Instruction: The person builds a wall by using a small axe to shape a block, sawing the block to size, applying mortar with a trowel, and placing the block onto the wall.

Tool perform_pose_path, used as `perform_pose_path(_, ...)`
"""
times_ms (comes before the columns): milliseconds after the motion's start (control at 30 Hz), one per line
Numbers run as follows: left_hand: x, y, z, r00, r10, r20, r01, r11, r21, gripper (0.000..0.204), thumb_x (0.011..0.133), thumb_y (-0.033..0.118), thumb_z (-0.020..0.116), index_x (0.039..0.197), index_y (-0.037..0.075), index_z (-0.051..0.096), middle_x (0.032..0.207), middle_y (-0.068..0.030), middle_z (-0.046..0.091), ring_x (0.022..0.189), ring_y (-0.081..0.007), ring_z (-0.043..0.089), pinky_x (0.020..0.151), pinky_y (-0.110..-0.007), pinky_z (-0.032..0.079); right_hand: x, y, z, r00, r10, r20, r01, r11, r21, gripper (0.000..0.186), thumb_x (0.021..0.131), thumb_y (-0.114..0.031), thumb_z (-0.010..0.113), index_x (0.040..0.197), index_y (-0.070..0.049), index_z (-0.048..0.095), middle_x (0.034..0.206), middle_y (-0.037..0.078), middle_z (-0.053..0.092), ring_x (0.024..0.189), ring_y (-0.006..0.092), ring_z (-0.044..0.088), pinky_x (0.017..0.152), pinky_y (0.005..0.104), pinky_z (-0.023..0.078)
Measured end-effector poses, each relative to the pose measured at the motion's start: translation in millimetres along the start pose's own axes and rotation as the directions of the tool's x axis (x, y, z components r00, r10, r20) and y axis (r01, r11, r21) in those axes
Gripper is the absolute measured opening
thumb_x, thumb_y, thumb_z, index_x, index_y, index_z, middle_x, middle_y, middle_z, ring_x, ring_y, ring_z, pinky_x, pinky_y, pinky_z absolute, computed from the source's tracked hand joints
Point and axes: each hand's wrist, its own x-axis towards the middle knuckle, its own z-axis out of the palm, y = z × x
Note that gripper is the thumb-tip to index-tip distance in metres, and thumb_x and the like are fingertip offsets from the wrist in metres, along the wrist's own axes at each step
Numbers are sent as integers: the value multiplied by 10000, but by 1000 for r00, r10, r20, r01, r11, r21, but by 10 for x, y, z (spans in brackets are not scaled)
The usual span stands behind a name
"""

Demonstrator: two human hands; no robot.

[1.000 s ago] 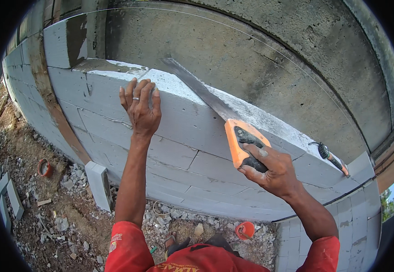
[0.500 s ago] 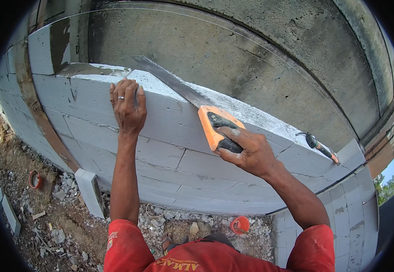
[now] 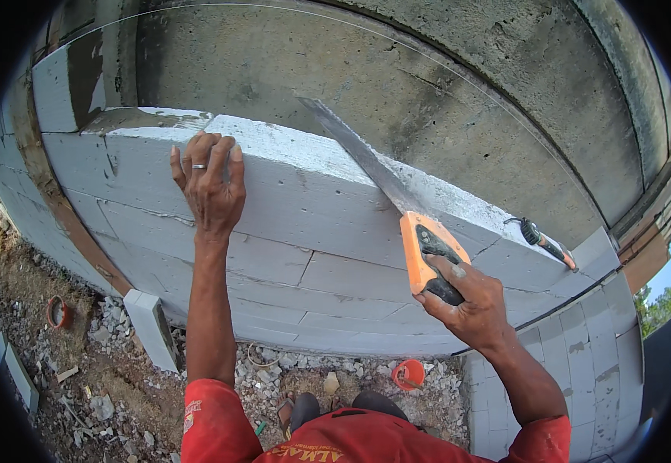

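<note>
My right hand (image 3: pixel 470 301) is closed around the orange and black handle of a hand saw (image 3: pixel 374 171). Its grey blade slants up and left across the rough white top of a light grey block wall (image 3: pixel 312 193), with the tip beyond the far edge. My left hand (image 3: pixel 214 181), a ring on one finger, rests against the wall's near face, with its fingers apart and slightly bent over the top edge. White powder lies along the top. Farther right on the wall lies a slim black and orange tool (image 3: pixel 545 244) with a dark loop; its kind is unclear.
Behind the wall stands a stained concrete surface (image 3: pixel 289 69), with a thin string stretched in front. A wooden board (image 3: pixel 58 197) leans on the left side. Below are rubble, an orange bucket (image 3: pixel 409 374) and a loose block (image 3: pixel 150 328).
My right hand has drawn the saw right and toward me along the wall top. My left hand has shifted slightly left, its fingers spread a little more.
</note>
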Motion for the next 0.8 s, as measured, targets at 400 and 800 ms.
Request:
perform_pose_path(400, -32, 104, -75, 1000, -10, -12, 11, 1000, 15, 218, 992, 317, 591, 1128, 236, 740, 1241, 16, 614, 1365, -186, 438, 1234, -502, 115, -275, -146, -148, 999, 31, -23, -32, 999, -14, 496, 793, -277, 829, 1220, -86, 663, 832, 130, 685, 694, 267, 690, 602, 366, 559)
perform_pose_path(800, -1033, -968, -1655, 952, -304, -18, 296, 911, 286, 362, 951, 311, 652, 1231, 81, 662, 1272, -125, 638, 1309, -299, 480, 1080, -438, 350, -283, 7, -178, 994, 74, -85, -68, 995, 74, 454, 894, -143, 769, 1313, -30, 638, 790, 29, 641, 638, 55, 572, 584, 229, 471)
